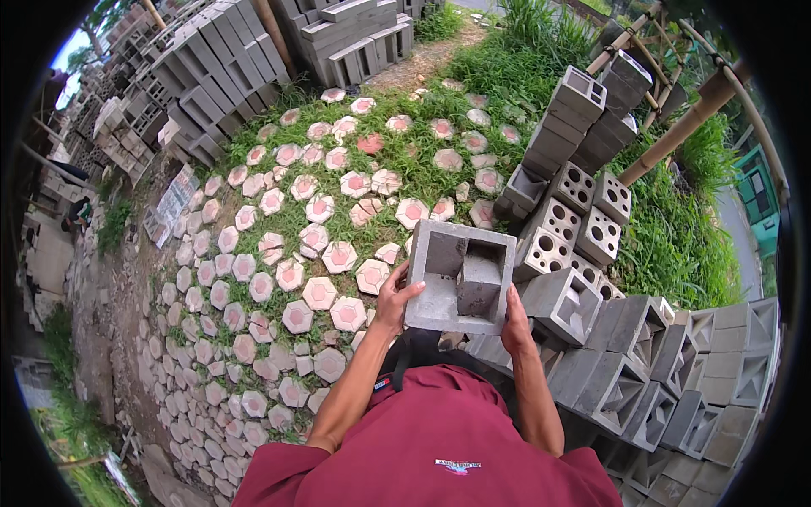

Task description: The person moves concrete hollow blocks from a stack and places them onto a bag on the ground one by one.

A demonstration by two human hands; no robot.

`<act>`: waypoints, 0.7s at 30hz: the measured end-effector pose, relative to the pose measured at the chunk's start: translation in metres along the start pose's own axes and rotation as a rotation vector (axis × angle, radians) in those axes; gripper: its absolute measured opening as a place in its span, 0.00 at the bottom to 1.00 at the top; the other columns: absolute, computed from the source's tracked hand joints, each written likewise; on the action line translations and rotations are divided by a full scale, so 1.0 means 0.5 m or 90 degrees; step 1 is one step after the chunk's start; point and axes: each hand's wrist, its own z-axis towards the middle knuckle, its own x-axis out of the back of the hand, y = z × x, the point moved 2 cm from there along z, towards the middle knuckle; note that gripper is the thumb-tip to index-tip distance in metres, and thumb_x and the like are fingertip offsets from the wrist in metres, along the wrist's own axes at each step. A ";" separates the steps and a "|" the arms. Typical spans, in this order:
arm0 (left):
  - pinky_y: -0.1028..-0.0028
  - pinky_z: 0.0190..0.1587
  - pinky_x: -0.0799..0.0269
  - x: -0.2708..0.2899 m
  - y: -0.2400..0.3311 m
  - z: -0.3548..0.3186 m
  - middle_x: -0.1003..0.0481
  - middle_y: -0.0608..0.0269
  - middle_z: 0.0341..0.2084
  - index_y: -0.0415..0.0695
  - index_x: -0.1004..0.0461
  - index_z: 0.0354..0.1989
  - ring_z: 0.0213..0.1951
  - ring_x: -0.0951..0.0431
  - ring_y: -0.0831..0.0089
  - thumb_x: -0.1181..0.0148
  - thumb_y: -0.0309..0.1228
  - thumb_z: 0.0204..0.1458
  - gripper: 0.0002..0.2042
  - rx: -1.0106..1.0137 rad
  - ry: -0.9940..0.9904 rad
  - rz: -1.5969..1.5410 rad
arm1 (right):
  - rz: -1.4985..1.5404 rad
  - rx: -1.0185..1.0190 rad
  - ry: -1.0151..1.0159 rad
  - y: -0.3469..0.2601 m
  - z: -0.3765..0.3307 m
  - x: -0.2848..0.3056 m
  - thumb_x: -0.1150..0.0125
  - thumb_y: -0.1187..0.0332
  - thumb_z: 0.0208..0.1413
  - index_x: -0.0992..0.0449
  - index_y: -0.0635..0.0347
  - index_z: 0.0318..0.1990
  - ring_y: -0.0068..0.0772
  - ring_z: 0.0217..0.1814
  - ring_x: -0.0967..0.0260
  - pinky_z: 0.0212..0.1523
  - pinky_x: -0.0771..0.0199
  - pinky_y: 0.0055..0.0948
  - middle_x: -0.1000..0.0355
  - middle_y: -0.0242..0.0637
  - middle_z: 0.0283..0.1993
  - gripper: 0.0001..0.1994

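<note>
A square grey concrete ventilation block (440, 291), with a deep frame and a smaller box shape set inside it, is held up in front of my body. My left hand (394, 297) grips its left side, thumb on the front rim. On the opposite side my right hand (516, 321) presses against the edge, so the block is clamped between both hands. The fingers behind it are partly hidden. Just to the right of my right hand stands another open-faced concrete block (564, 302) on the rows of stacked blocks.
Hexagonal paving stones (319, 293) with pinkish centres lie spread over grass. Blocks with round holes (560, 220) and tall hollow blocks (568, 114) are piled at right, beside a bamboo pole (684, 127). Rows of patterned blocks (601, 390) fill the lower right. Grey block stacks (215, 76) stand far left.
</note>
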 end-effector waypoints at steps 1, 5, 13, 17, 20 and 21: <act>0.71 0.52 0.32 0.019 0.006 -0.024 0.31 0.52 0.49 0.32 0.42 0.62 0.48 0.28 0.69 0.35 0.27 0.43 0.35 -0.020 0.027 -0.019 | 0.022 -0.026 -0.011 0.009 0.004 -0.016 0.62 0.45 0.65 0.45 0.60 0.67 0.30 0.69 0.49 0.68 0.52 0.31 0.44 0.34 0.67 0.32; 0.71 0.53 0.34 0.098 0.027 -0.126 0.32 0.52 0.50 0.33 0.42 0.62 0.49 0.30 0.68 0.34 0.30 0.42 0.37 -0.088 0.142 -0.049 | 0.043 -0.120 -0.122 0.012 0.013 -0.126 0.64 0.41 0.64 0.46 0.58 0.67 0.31 0.69 0.47 0.67 0.49 0.33 0.41 0.33 0.66 0.34; 0.73 0.53 0.36 0.249 0.094 -0.246 0.31 0.54 0.50 0.34 0.40 0.61 0.50 0.30 0.69 0.34 0.33 0.43 0.35 -0.181 0.319 -0.094 | -0.112 -0.182 -0.167 0.104 0.068 -0.345 0.60 0.39 0.61 0.52 0.56 0.70 0.35 0.70 0.50 0.68 0.51 0.35 0.49 0.38 0.70 0.38; 0.72 0.54 0.36 0.363 0.146 -0.267 0.30 0.55 0.49 0.34 0.39 0.60 0.50 0.30 0.69 0.36 0.33 0.44 0.33 -0.227 0.383 -0.094 | -0.190 -0.162 -0.232 0.172 0.116 -0.461 0.58 0.41 0.62 0.50 0.57 0.67 0.36 0.71 0.55 0.69 0.58 0.36 0.51 0.39 0.69 0.35; 0.72 0.54 0.37 0.471 0.195 -0.273 0.30 0.55 0.48 0.34 0.39 0.60 0.49 0.30 0.70 0.37 0.34 0.45 0.32 -0.263 0.408 -0.097 | -0.248 -0.125 -0.261 0.212 0.140 -0.608 0.58 0.43 0.62 0.42 0.55 0.63 0.34 0.68 0.55 0.67 0.59 0.36 0.47 0.39 0.65 0.31; 0.72 0.53 0.36 0.510 0.209 -0.267 0.30 0.56 0.48 0.34 0.39 0.60 0.49 0.30 0.70 0.37 0.34 0.45 0.32 -0.291 0.426 -0.104 | -0.255 -0.118 -0.285 0.229 0.162 -0.658 0.57 0.43 0.62 0.42 0.55 0.62 0.34 0.67 0.53 0.66 0.57 0.35 0.45 0.38 0.63 0.30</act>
